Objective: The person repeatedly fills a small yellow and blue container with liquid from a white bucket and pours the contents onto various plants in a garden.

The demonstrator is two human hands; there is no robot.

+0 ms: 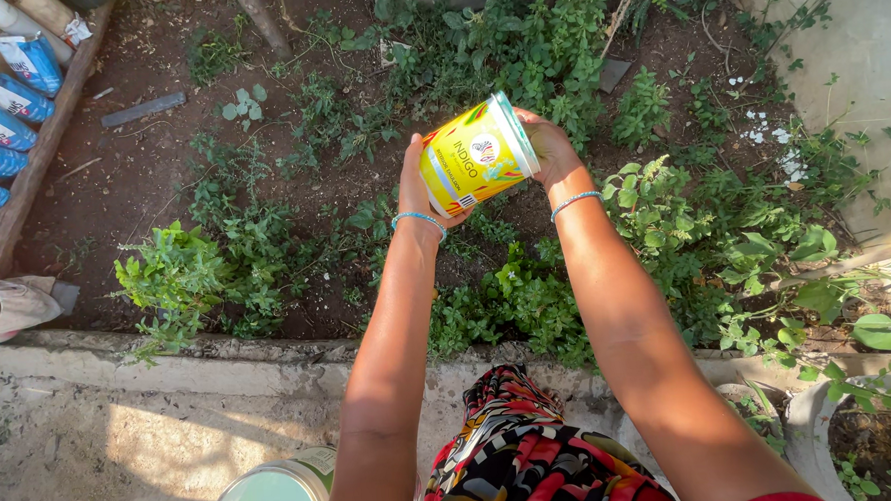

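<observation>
Behind yellow tub [476, 155], fingers mostly hidden, tub mouth unseen, pale bucket [276, 493] cropped

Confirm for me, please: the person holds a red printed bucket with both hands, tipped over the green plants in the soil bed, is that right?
Not quite: the bucket is yellow, not red, as the head view shows. The rest stands: the left hand and the right hand both grip it, and it is tipped over the green plants in the soil bed.

Home garden, soil bed [142, 174] of leafy plants [517, 47], concrete kerb [170, 368], potted plants [864, 433]
</observation>
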